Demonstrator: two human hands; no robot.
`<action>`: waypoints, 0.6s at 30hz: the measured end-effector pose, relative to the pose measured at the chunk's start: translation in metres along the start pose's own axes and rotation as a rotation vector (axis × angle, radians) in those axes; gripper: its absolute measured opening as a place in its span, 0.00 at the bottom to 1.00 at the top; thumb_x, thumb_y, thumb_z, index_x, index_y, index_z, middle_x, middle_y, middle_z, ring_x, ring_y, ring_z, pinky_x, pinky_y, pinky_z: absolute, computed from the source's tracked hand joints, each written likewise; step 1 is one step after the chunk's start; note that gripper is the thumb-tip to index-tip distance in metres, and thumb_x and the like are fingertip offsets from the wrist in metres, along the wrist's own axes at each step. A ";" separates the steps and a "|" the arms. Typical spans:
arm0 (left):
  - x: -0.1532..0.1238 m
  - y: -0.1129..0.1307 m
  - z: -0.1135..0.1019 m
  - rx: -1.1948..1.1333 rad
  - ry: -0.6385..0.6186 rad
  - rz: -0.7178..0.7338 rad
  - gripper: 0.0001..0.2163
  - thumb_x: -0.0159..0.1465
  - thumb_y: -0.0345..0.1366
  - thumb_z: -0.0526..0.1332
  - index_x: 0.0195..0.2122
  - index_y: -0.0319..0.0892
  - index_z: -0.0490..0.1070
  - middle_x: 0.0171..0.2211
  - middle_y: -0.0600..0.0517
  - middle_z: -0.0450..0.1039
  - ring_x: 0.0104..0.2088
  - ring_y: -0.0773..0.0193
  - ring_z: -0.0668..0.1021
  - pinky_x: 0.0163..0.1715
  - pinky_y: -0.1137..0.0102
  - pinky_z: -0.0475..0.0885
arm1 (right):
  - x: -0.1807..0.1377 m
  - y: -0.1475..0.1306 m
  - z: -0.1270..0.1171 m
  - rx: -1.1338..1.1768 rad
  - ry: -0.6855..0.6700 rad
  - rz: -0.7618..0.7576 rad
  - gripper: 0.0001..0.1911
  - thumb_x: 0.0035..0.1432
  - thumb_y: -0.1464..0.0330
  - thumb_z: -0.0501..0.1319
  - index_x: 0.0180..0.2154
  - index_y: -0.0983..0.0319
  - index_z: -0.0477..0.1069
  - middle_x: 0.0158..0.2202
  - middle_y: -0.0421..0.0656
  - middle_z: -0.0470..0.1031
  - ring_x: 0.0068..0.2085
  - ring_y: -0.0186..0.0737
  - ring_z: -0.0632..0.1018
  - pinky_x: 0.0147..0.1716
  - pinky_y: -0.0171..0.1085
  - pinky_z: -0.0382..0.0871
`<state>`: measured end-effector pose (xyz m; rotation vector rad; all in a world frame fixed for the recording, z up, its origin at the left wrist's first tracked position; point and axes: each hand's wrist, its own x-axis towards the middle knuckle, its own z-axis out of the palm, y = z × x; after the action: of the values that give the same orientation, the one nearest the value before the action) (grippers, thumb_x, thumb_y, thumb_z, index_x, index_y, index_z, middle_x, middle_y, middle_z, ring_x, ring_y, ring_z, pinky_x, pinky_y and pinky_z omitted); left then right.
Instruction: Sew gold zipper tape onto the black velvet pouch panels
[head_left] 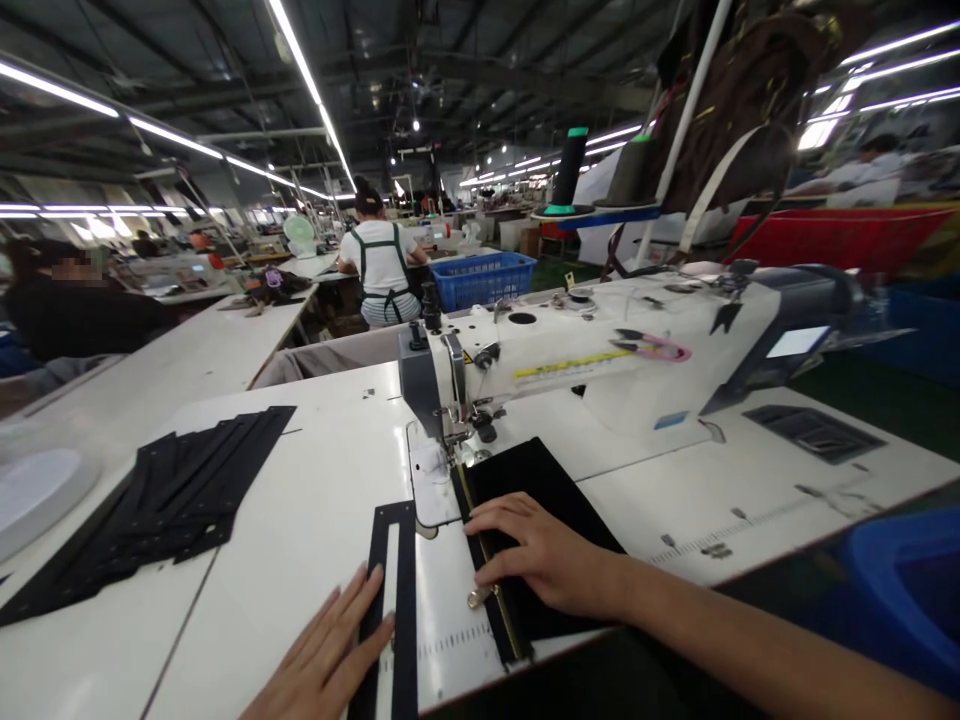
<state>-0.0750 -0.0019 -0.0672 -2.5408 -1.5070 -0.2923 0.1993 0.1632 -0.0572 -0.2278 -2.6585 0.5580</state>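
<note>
My right hand [540, 560] lies with fingers spread on a black fabric piece [525, 465] under the sewing machine [517, 350]. Along the left side of that fabric runs a zipper [510, 625] with gold teeth, its metal slider [478, 597] near my thumb. The zipper's far end lies at the presser foot [457, 440]. My left hand [322, 650] rests flat, fingers stretched, on the left edge of a black frame-shaped strip [405, 600] with a long slot in it. Through the slot shows a pale surface. The strip lies left of the zipper, apart from it.
A fanned stack of black pieces [195, 490] lies on the table at left. Pink-handled thread snips [652, 345] sit on the machine arm. Thread cones [570, 170] stand behind. A person in a white shirt [379, 260] sits ahead beside a blue basket [484, 280].
</note>
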 end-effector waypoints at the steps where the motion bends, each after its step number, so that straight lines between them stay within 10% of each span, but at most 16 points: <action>1: 0.004 0.001 -0.004 -0.049 0.004 -0.025 0.26 0.59 0.33 0.52 0.60 0.48 0.51 0.59 0.47 0.55 0.57 0.54 0.62 0.54 0.59 0.61 | 0.000 0.000 -0.001 0.047 0.002 0.006 0.21 0.52 0.82 0.50 0.39 0.56 0.73 0.51 0.42 0.64 0.54 0.38 0.61 0.52 0.42 0.52; 11: 0.035 0.005 -0.020 -0.084 0.016 -0.126 0.21 0.58 0.33 0.56 0.54 0.47 0.61 0.58 0.45 0.56 0.57 0.51 0.62 0.54 0.54 0.61 | 0.011 -0.020 -0.005 -0.004 -0.045 0.089 0.13 0.48 0.62 0.65 0.34 0.61 0.70 0.45 0.44 0.65 0.48 0.43 0.64 0.49 0.45 0.53; 18: 0.040 -0.002 -0.011 -0.076 0.028 -0.128 0.25 0.62 0.32 0.52 0.60 0.42 0.49 0.57 0.44 0.59 0.57 0.55 0.62 0.55 0.53 0.59 | 0.016 -0.031 0.000 -0.209 -0.183 -0.041 0.08 0.56 0.76 0.53 0.40 0.67 0.66 0.37 0.46 0.68 0.38 0.39 0.67 0.39 0.37 0.63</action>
<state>-0.0593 0.0303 -0.0459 -2.4899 -1.6829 -0.4084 0.1830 0.1389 -0.0388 -0.1900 -2.8936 0.2996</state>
